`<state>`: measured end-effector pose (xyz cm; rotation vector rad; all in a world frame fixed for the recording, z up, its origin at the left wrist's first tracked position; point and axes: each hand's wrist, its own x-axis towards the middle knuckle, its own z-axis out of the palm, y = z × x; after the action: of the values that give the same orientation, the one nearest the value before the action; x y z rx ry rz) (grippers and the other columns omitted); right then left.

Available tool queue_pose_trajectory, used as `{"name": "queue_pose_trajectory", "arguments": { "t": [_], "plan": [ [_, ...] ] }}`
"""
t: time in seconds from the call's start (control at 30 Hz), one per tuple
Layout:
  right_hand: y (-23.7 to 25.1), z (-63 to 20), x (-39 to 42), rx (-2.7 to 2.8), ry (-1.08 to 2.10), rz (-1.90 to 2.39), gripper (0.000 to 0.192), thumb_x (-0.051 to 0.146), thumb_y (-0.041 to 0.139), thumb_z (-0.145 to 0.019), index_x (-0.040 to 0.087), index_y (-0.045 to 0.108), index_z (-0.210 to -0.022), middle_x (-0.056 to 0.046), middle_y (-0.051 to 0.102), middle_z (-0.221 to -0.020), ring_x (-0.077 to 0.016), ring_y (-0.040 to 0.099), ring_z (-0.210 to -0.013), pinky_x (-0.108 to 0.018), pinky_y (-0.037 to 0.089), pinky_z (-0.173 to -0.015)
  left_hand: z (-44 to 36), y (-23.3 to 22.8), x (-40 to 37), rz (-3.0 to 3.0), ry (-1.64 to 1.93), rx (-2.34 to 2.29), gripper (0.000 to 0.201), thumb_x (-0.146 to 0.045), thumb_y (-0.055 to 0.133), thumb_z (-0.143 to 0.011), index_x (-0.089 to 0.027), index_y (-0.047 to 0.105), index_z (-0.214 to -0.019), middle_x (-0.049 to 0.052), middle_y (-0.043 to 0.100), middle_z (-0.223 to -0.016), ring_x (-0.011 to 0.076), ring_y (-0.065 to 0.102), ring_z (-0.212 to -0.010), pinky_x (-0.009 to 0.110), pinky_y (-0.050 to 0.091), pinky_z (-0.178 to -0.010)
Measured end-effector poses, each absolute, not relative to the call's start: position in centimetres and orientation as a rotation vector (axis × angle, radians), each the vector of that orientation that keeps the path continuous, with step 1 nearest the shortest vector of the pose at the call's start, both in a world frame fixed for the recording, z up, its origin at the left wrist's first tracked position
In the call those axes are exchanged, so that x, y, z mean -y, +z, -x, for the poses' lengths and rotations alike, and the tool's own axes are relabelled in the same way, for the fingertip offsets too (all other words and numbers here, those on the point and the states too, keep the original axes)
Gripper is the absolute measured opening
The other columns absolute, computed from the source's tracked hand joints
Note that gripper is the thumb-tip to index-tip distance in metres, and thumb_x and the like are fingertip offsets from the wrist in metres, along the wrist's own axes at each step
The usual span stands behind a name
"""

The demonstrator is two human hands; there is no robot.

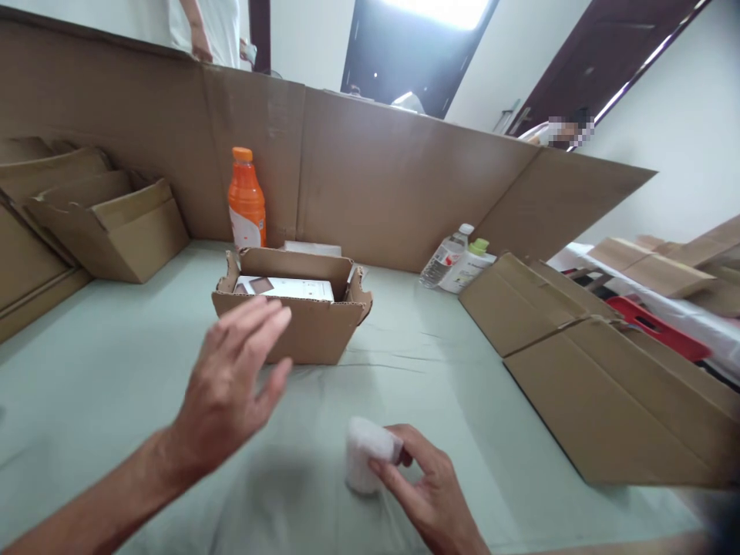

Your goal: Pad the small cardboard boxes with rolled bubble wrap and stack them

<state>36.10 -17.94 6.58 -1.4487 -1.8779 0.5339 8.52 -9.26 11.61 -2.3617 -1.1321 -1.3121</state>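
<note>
Right hand [431,493] low at frame bottom, fingers and thumb closed around a small white foam-wrapped item [365,455], item upright and resting on or just above the pale green table [116,385]; contact with the surface hard to tell. Grip firm on the item's right side, thumb on top edge. Left hand [234,385] raised, open, fingers spread and slightly blurred, holding nothing, hovering in front of an open cardboard box [294,320]. Box mid-table, flaps up, a white flat package [289,287] lying inside. Orange drink bottle [247,199] upright behind the box, against a tall cardboard screen [375,169]. Clear water bottle [444,258] and white bottle with green cap [469,266] lying side by side further right. Flattened cardboard sheets [590,370] at right, folded cartons [109,223] stacked at left. Another person's hand [200,48] above the screen, top left.
</note>
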Motion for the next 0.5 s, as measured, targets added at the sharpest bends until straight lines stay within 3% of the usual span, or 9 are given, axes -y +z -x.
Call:
{"name": "queue_pose_trajectory", "arguments": {
  "t": [0.07, 0.17, 0.27, 0.5],
  "plan": [
    [7.1, -36.8, 18.0, 1.823, 0.464, 1.509, 0.006, 0.029, 0.065, -0.090, 0.024, 0.066, -0.092, 0.002, 0.064, -0.073, -0.0145, 0.058, -0.061, -0.024, 0.050, -0.058, -7.6, 13.0, 6.7, 2.289, -1.195, 1.138, 0.055, -0.008, 0.058, -0.088, -0.014, 0.046, -0.141, 0.018, 0.061, -0.134, 0.0350, 0.051, -0.134, 0.057, 0.042, -0.111],
    [8.1, -37.6, 17.9, 1.736, 0.356, 1.534, 0.013, 0.035, 0.067, -0.091, 0.024, 0.065, -0.098, 0.002, 0.065, -0.073, -0.0142, 0.060, -0.061, -0.023, 0.052, -0.059, -7.2, 13.3, 4.2, 2.302, -1.123, 1.113, 0.028, -0.005, 0.050, -0.088, -0.015, 0.061, -0.112, 0.010, 0.072, -0.102, 0.0262, 0.067, -0.101, 0.054, 0.047, -0.105],
    [10.1, -38.1, 17.5, 1.663, 0.235, 1.462, 0.016, 0.036, 0.070, -0.089, 0.025, 0.066, -0.099, -0.002, 0.072, -0.086, -0.0168, 0.068, -0.073, -0.024, 0.056, -0.065, -7.1, 12.9, 4.1, 2.319, -1.196, 1.042, 0.021, -0.003, 0.048, -0.087, -0.018, 0.061, -0.092, 0.002, 0.067, -0.079, 0.0189, 0.064, -0.078, 0.050, 0.049, -0.103],
    [18.1, -36.8, 14.8, 1.603, 0.242, 1.129, 0.017, 0.032, 0.073, -0.088, 0.028, 0.064, -0.101, -0.008, 0.077, -0.107, -0.0256, 0.074, -0.097, -0.035, 0.061, -0.075, -5.4, 13.6, 9.8, 2.470, -1.164, 1.054, 0.023, 0.000, 0.050, -0.087, -0.019, 0.059, -0.096, 0.001, 0.068, -0.085, 0.0180, 0.062, -0.082, 0.052, 0.044, -0.106]
  ]
}}
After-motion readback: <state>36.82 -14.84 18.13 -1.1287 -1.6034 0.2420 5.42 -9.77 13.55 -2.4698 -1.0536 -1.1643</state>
